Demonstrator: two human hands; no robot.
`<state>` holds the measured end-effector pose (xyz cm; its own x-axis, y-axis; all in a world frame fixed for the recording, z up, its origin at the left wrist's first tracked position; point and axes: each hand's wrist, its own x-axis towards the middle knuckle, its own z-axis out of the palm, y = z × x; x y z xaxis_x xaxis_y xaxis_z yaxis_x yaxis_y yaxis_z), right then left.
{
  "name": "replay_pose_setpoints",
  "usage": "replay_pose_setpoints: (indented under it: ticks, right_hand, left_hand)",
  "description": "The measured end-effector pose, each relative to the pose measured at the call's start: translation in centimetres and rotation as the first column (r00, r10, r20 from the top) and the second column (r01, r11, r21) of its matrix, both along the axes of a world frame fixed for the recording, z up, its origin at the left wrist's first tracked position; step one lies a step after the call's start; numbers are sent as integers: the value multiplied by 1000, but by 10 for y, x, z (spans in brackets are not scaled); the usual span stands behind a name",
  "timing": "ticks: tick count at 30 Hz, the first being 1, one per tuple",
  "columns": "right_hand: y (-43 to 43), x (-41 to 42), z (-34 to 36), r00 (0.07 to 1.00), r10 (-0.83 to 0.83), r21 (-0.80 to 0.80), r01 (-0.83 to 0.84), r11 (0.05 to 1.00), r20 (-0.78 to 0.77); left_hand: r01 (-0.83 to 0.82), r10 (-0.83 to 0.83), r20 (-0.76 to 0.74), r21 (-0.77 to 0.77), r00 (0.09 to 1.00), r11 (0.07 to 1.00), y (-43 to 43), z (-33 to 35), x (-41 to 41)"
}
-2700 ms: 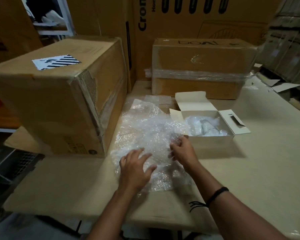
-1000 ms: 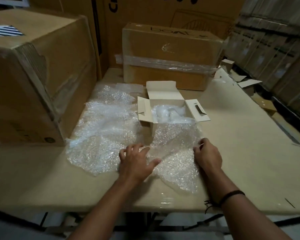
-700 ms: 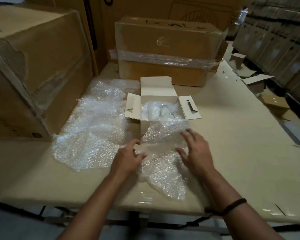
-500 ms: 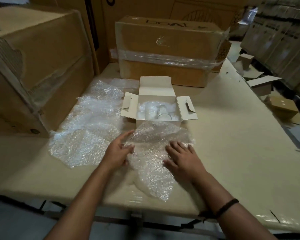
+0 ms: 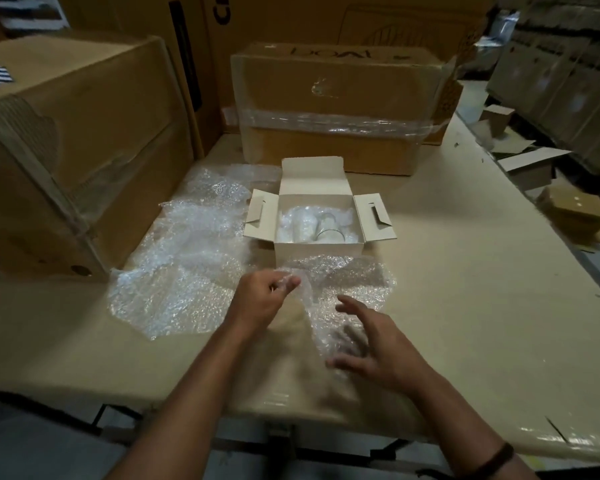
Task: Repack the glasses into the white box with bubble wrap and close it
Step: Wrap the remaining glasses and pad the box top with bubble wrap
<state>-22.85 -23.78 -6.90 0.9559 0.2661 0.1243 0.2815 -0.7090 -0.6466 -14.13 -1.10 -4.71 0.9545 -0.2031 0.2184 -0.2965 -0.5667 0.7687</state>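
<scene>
Glasses (image 5: pixel 327 229), two, in one white box (image 5: pixel 317 252); two bubble-wrap sheets (image 5: pixel 187 271).

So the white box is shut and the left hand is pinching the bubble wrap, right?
Not quite. The white box is open at the top, and a glass shows inside it; the head view shows this. The left hand does pinch the bubble wrap.
</scene>
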Motion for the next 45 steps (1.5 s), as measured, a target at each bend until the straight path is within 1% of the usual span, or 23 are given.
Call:
replay_pose_setpoints:
  ticks: [2, 3, 5, 7, 9, 11, 13, 15, 18, 20, 21, 23, 24, 25, 27, 31, 33, 38, 41, 42, 43, 44, 45]
  right_hand:
    - [1, -1, -4, 988, -127, 95, 119, 988, 88]
    - [0, -1, -2, 977, -193, 143, 179, 973, 93]
    - [-2, -3, 5, 961, -275, 273, 265, 925, -3]
    - [-3, -6, 18, 942, -290, 502, 337, 797, -172]
    - [-9, -8, 24, 917, -316, 633, 396, 665, -242]
    - [-15, -11, 23, 929, -288, 644, 370, 670, -234]
    - [-23, -16, 17, 951, -211, 615, 306, 727, -224]
    - [-26, -25, 14, 962, -167, 620, 266, 738, -214]
    - [-22, -32, 14, 952, -238, 588, 306, 748, -193]
    - [-16, -27, 14, 915, -341, 578, 401, 711, -217]
    - [-14, -23, 15, 895, -383, 606, 440, 663, -231]
    - [-15, -15, 17, 852, -456, 659, 499, 562, -256]
    - [-18, -11, 20, 835, -484, 663, 521, 538, -263]
    - [-20, -8, 23, 821, -503, 651, 541, 532, -271]
    - [-28, 0, 22, 804, -505, 606, 579, 546, -314]
    - [-41, 13, 16, 738, -556, 434, 674, 597, -382]
    - [-44, 19, 12, 685, -625, 346, 729, 591, -375]
    - [-44, 20, 3, 599, -772, 182, 800, 572, -210]
    - [-38, 20, -3, 596, -792, 73, 803, 592, -132]
    - [-36, 20, -5, 597, -795, 10, 800, 600, -110]
    - [-35, 20, -8, 599, -797, -51, 796, 604, -80]
    - [-35, 19, -11, 601, -799, -83, 795, 601, -29]
    - [-34, 17, -12, 607, -794, -69, 794, 603, 45]
  left_hand:
    - [-16, 14, 56, 32, 998, 999, -1, -4, 8]
    - [-24, 19, 79, 67, 997, 997, 0, -6, 11]
    - [21, -33, 99, 127, 995, 992, 3, -11, 13]
    - [195, -194, -27, 25, 981, 981, 8, -8, 9]
    - [296, -306, -173, -82, 936, 952, 5, -6, 3]
    - [260, -269, -191, -75, 944, 963, -3, -7, 0]
    - [176, -187, -128, -90, 974, 980, -14, -6, -4]
    - [94, -105, -82, -133, 991, 987, -24, -2, -8]
    - [52, -69, -93, -173, 993, 983, -36, 2, -7]
    - [97, -141, -169, -243, 976, 965, -37, 3, -5]
    - [149, -203, -205, -251, 957, 956, -36, 1, -4]
    - [316, -363, -285, -198, 887, 928, -29, -9, -3]
    - [386, -419, -346, -162, 840, 908, -26, -12, -5]
    - [425, -428, -388, -99, 816, 900, -21, -16, -5]
    - [432, -392, -378, 24, 839, 902, -17, -22, 0]
    - [335, -341, -320, -74, 884, 939, -13, -22, 11]
    - [261, -298, -323, -153, 898, 953, -13, -28, 13]
    - [48, -75, -218, -123, 973, 991, -23, -32, 15]
    - [85, -123, -230, -169, 965, 982, -30, -27, 9]
    - [131, -153, -188, -122, 970, 984, -31, -28, 7]
    - [175, -175, -130, -9, 976, 984, -31, -32, 5]
    - [204, -196, -68, 159, 978, 966, -30, -36, 5]
    - [215, -217, -32, 347, 976, 913, -30, -38, 4]
